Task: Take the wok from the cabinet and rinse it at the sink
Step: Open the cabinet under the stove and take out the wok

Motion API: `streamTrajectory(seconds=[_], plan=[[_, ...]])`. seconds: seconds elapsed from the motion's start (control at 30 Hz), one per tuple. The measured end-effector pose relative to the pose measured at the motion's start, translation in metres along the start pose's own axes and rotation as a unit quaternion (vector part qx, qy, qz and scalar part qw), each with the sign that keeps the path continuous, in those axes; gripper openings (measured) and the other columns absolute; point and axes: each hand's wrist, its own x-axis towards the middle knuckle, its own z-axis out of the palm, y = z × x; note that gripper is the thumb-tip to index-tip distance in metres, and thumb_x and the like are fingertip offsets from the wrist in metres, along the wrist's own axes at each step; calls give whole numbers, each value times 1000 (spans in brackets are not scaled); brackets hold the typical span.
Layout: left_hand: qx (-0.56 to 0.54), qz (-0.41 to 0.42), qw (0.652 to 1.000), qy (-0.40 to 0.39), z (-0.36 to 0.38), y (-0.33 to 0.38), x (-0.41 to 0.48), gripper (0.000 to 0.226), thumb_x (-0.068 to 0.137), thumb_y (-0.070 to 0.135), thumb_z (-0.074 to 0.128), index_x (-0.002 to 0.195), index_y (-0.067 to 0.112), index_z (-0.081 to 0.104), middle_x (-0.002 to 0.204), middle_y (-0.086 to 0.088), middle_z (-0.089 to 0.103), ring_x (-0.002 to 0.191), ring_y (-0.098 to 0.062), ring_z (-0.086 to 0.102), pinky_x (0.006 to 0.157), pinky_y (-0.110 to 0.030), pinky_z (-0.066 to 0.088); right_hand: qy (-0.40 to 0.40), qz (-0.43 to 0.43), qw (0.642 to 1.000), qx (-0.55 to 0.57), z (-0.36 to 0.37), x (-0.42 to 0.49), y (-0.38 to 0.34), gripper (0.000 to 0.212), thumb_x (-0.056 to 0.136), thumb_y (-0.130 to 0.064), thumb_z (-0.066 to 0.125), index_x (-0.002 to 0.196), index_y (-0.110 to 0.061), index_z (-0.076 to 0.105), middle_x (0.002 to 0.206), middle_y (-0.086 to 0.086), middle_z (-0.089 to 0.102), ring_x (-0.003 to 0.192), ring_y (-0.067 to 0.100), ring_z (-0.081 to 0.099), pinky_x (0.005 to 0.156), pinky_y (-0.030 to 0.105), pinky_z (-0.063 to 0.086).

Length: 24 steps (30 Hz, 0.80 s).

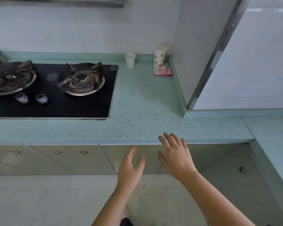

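Metal cabinet doors [69, 160] run below the green speckled counter [137, 111], all closed. My left hand [131, 167] hangs open in front of the middle cabinet door, fingers apart, holding nothing. My right hand [175, 154] is open too, fingers spread, its tips over the counter's front edge. No wok and no sink are in view.
A black two-burner gas hob [55, 105] is set in the counter at left. A white paper cup [130, 60], a stack of patterned cups [159, 56] and a pink-edged cloth [162, 70] stand in the back corner. The counter turns toward me at right [274, 144].
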Motion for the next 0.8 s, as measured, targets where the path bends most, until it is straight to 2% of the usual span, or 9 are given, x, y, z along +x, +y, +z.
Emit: streamTrajectory(seconds=[0.13,0.23,0.3,0.5,0.57,0.67,0.8], plan=[[-146,-77,986,-13,11,-20,28,39,91,9,53,129,18,47,133,-2,53,115,-10,51,90,-17,40,-21,-6,1000,17,33,20,-2,54,58,-27,83,106,-12,65,109,8,70,102,31,67,79,51,54],[-234,-119,965,-8,19,-36,47,28,89,10,57,106,32,58,131,-2,55,118,-16,53,94,-29,43,-22,-13,999,45,58,30,-8,54,60,-22,81,109,-11,63,112,9,69,105,32,65,81,53,52],[-278,-140,950,-4,24,-43,57,26,85,14,60,97,38,58,126,0,58,119,-19,54,90,-33,43,-24,-23,998,50,72,34,-12,54,61,-20,80,111,-10,62,115,10,68,108,32,64,83,53,51],[-348,-177,921,-4,38,-63,82,40,89,5,52,124,25,46,126,-2,57,121,-20,52,97,-34,40,-41,-24,997,64,109,47,-14,50,66,-23,75,112,-9,60,117,12,66,111,34,61,85,53,51],[-340,-179,923,-12,43,-68,88,45,91,3,50,132,18,41,130,-4,55,122,-19,51,96,-32,40,-38,-23,996,72,116,49,-13,40,73,-27,63,109,-9,62,115,12,66,112,33,61,86,50,51],[-354,-182,917,-18,49,-70,96,43,91,3,50,129,18,40,129,-4,54,123,-19,50,99,-33,39,-33,-20,996,78,123,50,-10,42,77,-33,45,109,-11,61,116,10,65,114,30,58,89,48,50],[-417,-200,887,-11,57,-73,103,43,90,1,50,130,11,39,122,-2,58,120,-20,53,111,-43,34,-15,-16,996,89,133,45,-7,45,79,-33,45,117,-13,57,122,10,63,123,24,39,94,52,44]])
